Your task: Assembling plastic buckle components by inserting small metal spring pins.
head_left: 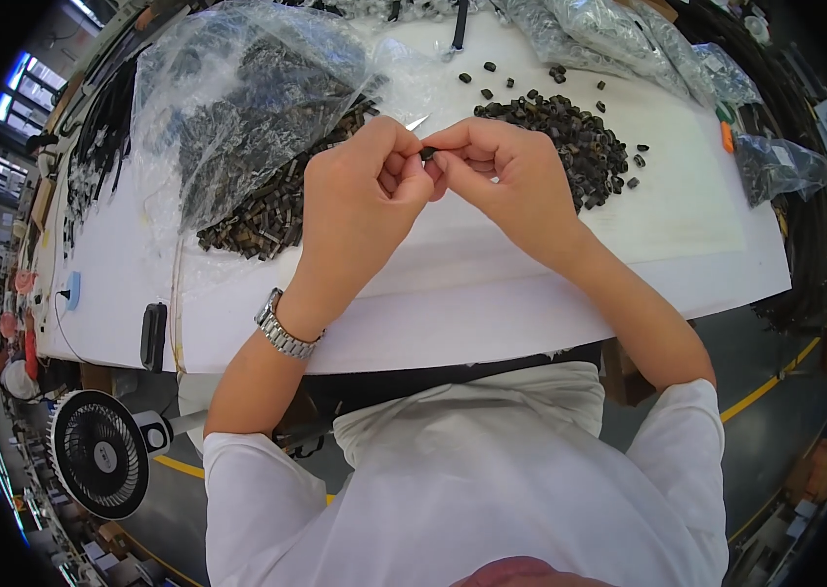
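Over the table's middle, my left hand (360, 186) and my right hand (519, 181) meet at the fingertips. Both pinch one small black piece (427, 154), mostly covered by the fingers. A thin pale pointed tip (417, 123) shows just beyond my left fingers; what it belongs to is hidden. Beside my right hand lies a heap of short black pieces (585, 147), with a few strays around it. Left of my left hand, a pile of small dark and brownish pieces (257, 223) spills from under a large clear plastic bag (247, 108).
White sheeting covers the table (492, 303). Clear bags (619, 44) fill the far right, near an orange object (727, 137). Black strips (105, 137) lie far left. A black oblong case (153, 336) rests at the left front edge; a fan (100, 455) stands below it.
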Demonstrator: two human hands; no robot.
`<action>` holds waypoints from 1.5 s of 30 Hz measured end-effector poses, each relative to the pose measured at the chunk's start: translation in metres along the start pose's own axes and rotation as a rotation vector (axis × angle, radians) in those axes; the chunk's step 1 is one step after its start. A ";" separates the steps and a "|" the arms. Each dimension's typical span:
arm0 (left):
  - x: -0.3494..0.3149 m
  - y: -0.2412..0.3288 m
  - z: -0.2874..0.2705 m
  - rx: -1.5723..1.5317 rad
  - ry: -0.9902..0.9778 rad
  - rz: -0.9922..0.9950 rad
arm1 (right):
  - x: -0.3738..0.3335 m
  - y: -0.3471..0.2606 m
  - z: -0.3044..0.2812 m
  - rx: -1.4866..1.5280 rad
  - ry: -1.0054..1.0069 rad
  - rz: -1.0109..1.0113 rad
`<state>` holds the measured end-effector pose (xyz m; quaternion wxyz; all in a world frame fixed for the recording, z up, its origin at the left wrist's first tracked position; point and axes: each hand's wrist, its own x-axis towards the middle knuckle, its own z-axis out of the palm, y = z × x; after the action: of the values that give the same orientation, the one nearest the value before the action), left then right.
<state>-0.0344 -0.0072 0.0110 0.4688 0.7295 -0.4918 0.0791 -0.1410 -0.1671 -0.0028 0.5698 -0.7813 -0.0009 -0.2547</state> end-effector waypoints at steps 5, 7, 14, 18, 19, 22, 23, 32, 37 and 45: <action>0.010 0.002 -0.019 -0.355 -0.190 -0.283 | 0.006 0.014 -0.015 0.513 -0.200 0.222; 0.015 -0.006 -0.022 -0.471 -0.287 -0.408 | 0.006 0.013 -0.013 0.505 -0.180 0.241; 0.010 0.000 -0.011 -0.526 -0.164 -0.368 | 0.003 0.011 -0.004 0.476 -0.062 0.205; 0.008 0.008 -0.011 -0.451 -0.140 -0.359 | 0.002 0.008 -0.002 0.511 -0.037 0.199; 0.007 0.009 -0.010 -0.432 -0.130 -0.363 | 0.001 0.008 -0.001 0.504 -0.035 0.198; 0.005 0.009 -0.010 -0.376 -0.096 -0.360 | 0.000 0.009 0.004 0.410 -0.033 0.140; 0.004 0.009 -0.008 -0.375 -0.094 -0.362 | -0.002 0.007 0.006 0.411 -0.036 0.142; -0.002 0.006 -0.001 -0.019 0.015 -0.053 | -0.012 -0.003 0.007 -0.322 0.058 -0.092; 0.002 0.008 -0.010 -0.117 -0.126 -0.143 | -0.014 0.001 0.000 -0.564 0.031 -0.404; 0.007 0.006 -0.010 -0.446 -0.184 -0.349 | -0.013 -0.008 -0.002 -0.072 -0.009 -0.008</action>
<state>-0.0319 -0.0040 0.0239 0.5775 0.6862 -0.4045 -0.1791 -0.1554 -0.1621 -0.0005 0.5402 -0.8026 0.0027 -0.2531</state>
